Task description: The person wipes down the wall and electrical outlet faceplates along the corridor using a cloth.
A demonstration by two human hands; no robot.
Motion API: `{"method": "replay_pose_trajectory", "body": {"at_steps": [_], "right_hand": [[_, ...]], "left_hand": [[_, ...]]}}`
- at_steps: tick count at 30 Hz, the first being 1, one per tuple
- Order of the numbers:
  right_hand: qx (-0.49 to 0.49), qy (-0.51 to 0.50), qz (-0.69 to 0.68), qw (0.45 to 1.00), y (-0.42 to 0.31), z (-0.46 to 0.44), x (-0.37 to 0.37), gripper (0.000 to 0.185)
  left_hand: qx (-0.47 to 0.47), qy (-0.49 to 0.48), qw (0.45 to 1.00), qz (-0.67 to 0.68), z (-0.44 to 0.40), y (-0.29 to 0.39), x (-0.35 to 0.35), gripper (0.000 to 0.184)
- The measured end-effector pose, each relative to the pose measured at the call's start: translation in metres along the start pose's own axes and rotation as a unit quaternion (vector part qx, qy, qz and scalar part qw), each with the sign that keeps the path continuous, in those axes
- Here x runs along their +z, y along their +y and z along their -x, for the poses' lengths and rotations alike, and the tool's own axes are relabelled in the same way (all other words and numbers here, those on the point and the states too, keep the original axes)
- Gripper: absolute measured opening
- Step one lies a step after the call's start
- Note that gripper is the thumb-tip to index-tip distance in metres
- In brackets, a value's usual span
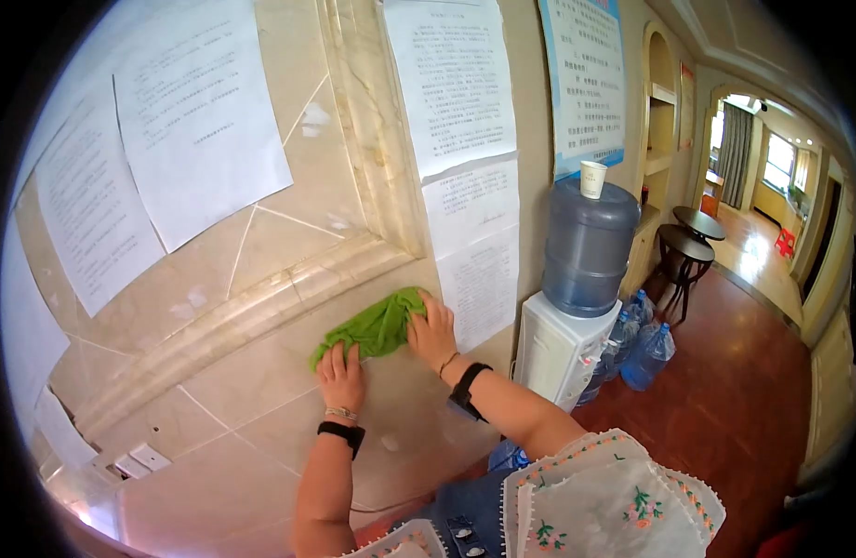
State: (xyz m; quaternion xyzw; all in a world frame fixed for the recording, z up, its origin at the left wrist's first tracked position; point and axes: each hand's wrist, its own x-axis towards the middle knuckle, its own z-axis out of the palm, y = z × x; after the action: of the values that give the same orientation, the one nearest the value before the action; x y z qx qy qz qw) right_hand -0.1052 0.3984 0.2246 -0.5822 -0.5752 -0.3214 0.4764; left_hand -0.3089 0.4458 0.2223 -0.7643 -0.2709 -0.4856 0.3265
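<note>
Green cloth: bunched green cloth (pixel 377 325) against the tiled wall (pixel 298 391), just below the marble moulding (pixel 260 296), near the corner where the moulding turns upward; lies at a slant, right end higher.
Left hand: left hand (pixel 341 377) on the cloth's lower left end; fingers bent, slightly apart at the tips, gripping the fabric; thumb position cannot be told.
Right hand: right hand (pixel 432 333) on the cloth's upper right end; fingers close together, curled over the fabric and holding it; fingertips partly hidden.
Wrists: black band (pixel 342 435) on the left, with a bracelet nearer the hand; dark watch-like band (pixel 467 389) on the right, with a thin bracelet nearer the hand.
Clothing: white embroidered fabric (pixel 614 507) with flower motifs, at the lower edge of view.
Sheets on wall: printed sheets (pixel 200 112) at upper left; a column of pages (pixel 456 84) right of the upright moulding, its lowest page near the right hand.
Poster: blue-edged poster (pixel 588 84) further right.
Wall plates: two white plates (pixel 147 458) low at left.
Water dispenser: white dispenser (pixel 563 349) bearing an upright large bottle (pixel 590 246); paper cup (pixel 592 179) upright on top.
Floor: blue bottles (pixel 646 358) beside the dispenser, on reddish-brown flooring (pixel 716 428).
Background: dark round-topped tables (pixel 686 244); red stool (pixel 785 243) beyond the arched opening.
</note>
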Motion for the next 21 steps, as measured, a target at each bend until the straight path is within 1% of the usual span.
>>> {"method": "replay_pose_trajectory", "body": {"at_steps": [2,3,5,6,8,9,10,12,14,15,16,17,19,21], "right_hand": [[0.005,-0.038,0.008,0.999,-0.006,0.017,0.003,0.027],[0.006,-0.037,0.007,0.999,-0.009,0.025,0.003,0.027],[0.008,-0.115,0.012,0.993,-0.020,0.040,0.005,0.029],[0.012,-0.113,0.009,0.994,-0.025,0.048,0.006,0.029],[-0.015,-0.174,-0.020,0.984,-0.026,0.064,0.011,0.029],[-0.013,-0.171,-0.018,0.985,-0.024,0.071,0.014,0.029],[-0.031,-0.181,-0.011,0.983,-0.021,0.078,0.015,0.028],[-0.048,-0.195,-0.006,0.980,-0.015,0.089,0.016,0.027],[-0.091,-0.220,0.037,0.971,-0.008,0.096,0.013,0.027],[-0.092,-0.222,0.037,0.970,-0.004,0.095,0.008,0.027],[-0.122,-0.246,0.041,0.961,0.002,0.094,0.001,0.026],[-0.153,-0.270,0.045,0.950,0.008,0.091,-0.005,0.026],[-0.168,-0.272,0.033,0.947,0.025,0.091,-0.004,0.026],[-0.184,-0.271,0.023,0.944,0.037,0.083,-0.006,0.026]], "left_hand": [[0.019,-0.056,0.998,0.001,0.018,0.005,0.001,0.034],[0.020,-0.056,0.998,0.001,0.028,0.008,0.004,0.034],[0.040,-0.113,0.991,0.050,0.047,0.010,0.010,0.038],[0.044,-0.115,0.991,0.048,0.052,0.012,0.009,0.038],[0.046,-0.122,0.991,0.027,0.058,0.017,0.013,0.029],[0.051,-0.125,0.990,0.030,0.060,0.020,0.014,0.025],[0.052,-0.125,0.990,0.031,0.064,0.022,0.014,0.025],[0.070,-0.160,0.984,0.035,0.074,0.024,0.015,0.022],[0.082,-0.179,0.980,0.036,0.083,0.026,0.016,0.020],[0.095,-0.196,0.975,0.036,0.085,0.028,0.017,0.019],[0.092,-0.198,0.975,0.036,0.086,0.030,0.019,0.019],[0.096,-0.207,0.972,0.049,0.086,0.029,0.020,0.018],[0.096,-0.218,0.970,0.058,0.079,0.027,0.016,0.016],[0.106,-0.258,0.957,0.086,0.065,0.025,0.015,0.015]]}}
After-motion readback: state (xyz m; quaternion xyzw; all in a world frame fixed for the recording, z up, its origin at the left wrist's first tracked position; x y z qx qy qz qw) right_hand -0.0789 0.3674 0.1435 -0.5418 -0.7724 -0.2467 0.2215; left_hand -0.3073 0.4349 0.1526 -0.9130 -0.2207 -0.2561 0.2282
